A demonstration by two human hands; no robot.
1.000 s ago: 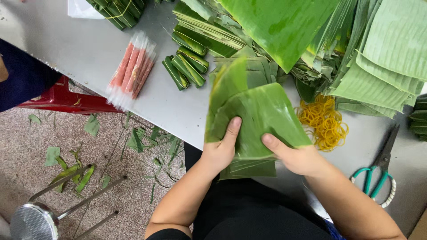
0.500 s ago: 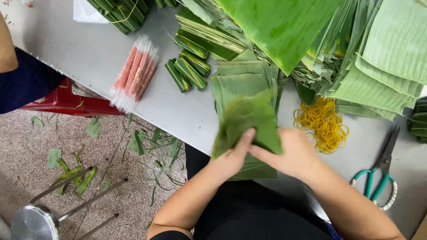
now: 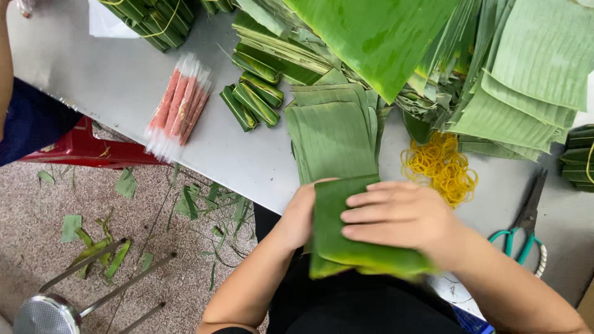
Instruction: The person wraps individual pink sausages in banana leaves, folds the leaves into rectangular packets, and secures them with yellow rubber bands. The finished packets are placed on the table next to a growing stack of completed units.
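Note:
My right hand (image 3: 399, 218) lies flat on top of a folded green banana leaf (image 3: 346, 247) at the near edge of the grey table (image 3: 117, 80). Under the leaf's left side sits my left hand (image 3: 298, 216), gripping it from below. Together they hold the leaf folded into a thick strip. Just beyond it lies a flat stack of cut leaf pieces (image 3: 331, 133).
Yellow rubber bands (image 3: 440, 164) lie right of the stack, green-handled scissors (image 3: 523, 232) further right. Wrapped leaf parcels (image 3: 250, 99) and pink sausages in clear wrap (image 3: 178, 105) sit to the left. Big leaves (image 3: 507, 80) fill the far side. Another person's arm (image 3: 7, 68) at left edge.
The leaf was spread flat under both hands, then folded over. Now it is a thick strip pulled toward me, with the right hand pressed on top.

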